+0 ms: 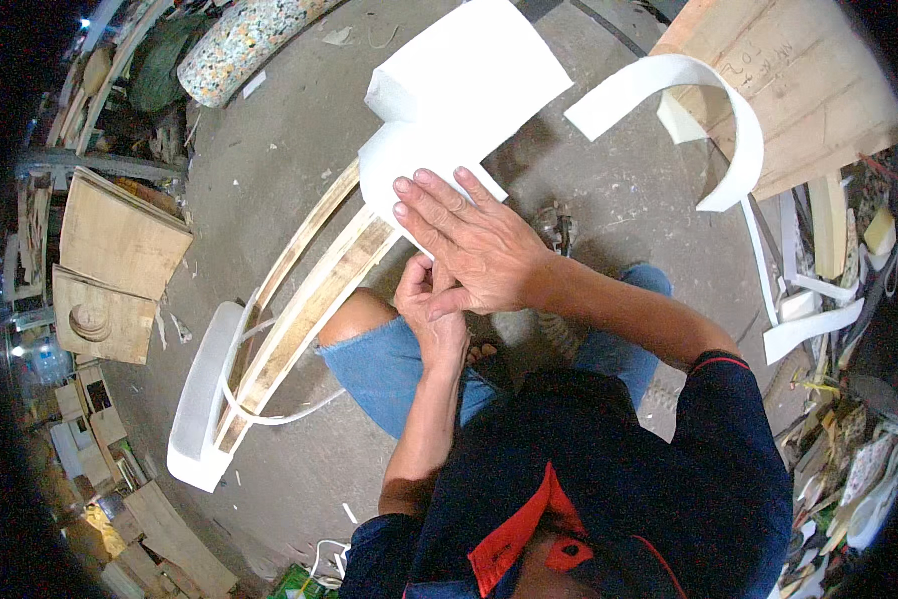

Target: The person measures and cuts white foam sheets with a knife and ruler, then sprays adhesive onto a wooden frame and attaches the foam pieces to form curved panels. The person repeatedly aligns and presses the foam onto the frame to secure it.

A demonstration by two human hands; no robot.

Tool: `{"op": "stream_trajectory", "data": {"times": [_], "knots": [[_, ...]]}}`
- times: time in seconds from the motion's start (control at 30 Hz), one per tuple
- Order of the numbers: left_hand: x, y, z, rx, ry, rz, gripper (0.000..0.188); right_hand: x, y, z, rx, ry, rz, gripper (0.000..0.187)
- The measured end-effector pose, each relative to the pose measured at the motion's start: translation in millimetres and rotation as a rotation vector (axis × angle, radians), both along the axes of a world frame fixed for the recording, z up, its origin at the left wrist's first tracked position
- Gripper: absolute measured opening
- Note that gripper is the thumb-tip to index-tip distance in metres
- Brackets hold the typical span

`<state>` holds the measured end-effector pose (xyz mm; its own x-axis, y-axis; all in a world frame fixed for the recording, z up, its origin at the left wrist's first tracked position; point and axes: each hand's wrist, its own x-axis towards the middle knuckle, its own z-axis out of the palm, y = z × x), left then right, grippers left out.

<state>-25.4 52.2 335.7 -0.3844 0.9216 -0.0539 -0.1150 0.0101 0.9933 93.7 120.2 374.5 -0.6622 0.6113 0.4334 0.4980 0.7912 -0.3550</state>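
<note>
My right hand (474,245) lies with its fingers stretched out on a white foam sheet (469,90), pressing near its lower edge. Just below it, my left hand (431,304) has its fingers curled in at the sheet's edge, partly covered by my right hand; what they hold is hidden. Under the foam runs a long, curved wooden frame (314,290), reaching down to the left beside my knee. White foam padding (201,394) covers the frame's far-left end, and a thin white strip (294,416) loops around there.
A curled white foam strip (743,125) hangs by a large wooden board (788,90) at the upper right. Wooden pieces (119,245) stand at the left. A speckled foam roll (244,50) lies at the upper left. Offcuts (838,479) pile up on the right.
</note>
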Motion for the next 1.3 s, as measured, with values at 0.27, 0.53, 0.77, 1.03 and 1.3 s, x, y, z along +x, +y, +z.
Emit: {"op": "stream_trajectory", "data": {"times": [0.27,0.53,0.77,1.03,1.3], "knots": [[-2,3,5,-0.047,0.014,-0.008,0.015,6,10,1,0.073,-0.040,-0.161,0.102],[-1,2,4,-0.046,0.034,0.009,0.012,9,19,0,0.097,-0.098,-0.228,0.103],[1,4,4,-0.097,-0.023,0.018,0.014,0,10,15,0.096,-0.158,-0.176,0.105],[-8,-3,-13,-0.068,0.070,0.011,0.012,-14,4,4,0.075,-0.059,-0.092,0.105],[-14,2,-21,-0.165,-0.050,-0.167,0.027,12,-27,-22,0.198,0.162,-0.205,0.088]]}}
